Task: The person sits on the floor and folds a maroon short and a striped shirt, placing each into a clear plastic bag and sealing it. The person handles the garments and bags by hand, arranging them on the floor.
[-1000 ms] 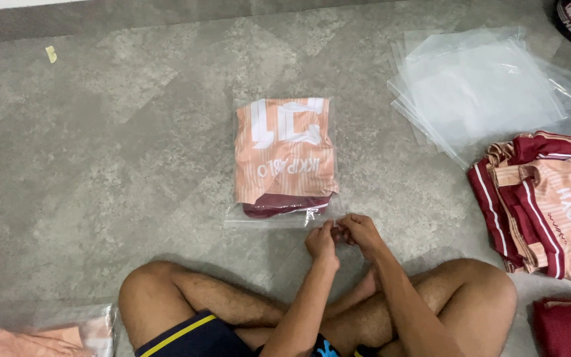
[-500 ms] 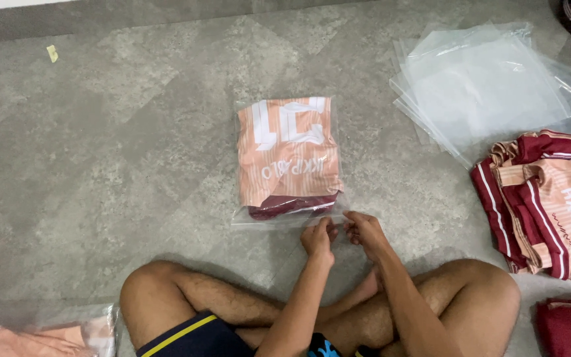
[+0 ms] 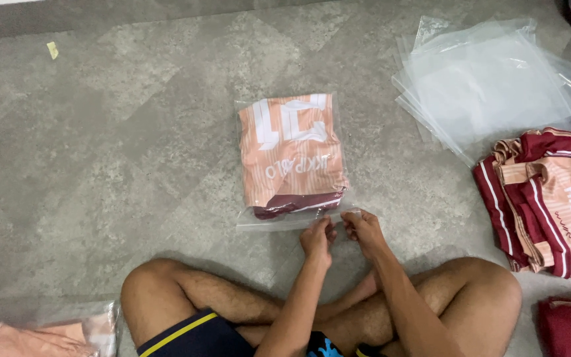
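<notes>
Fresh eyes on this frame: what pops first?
The folded peach striped jersey in its clear bag at floor centre, with the left hand and right hand pinching the bag's near edge. Then the stack of empty clear bags upper right, above a pile of maroon-and-peach jerseys.

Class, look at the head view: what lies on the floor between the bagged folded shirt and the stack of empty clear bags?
Nothing: between the bagged shirt and the stack of clear bags, the head view shows only bare grey floor.
</notes>
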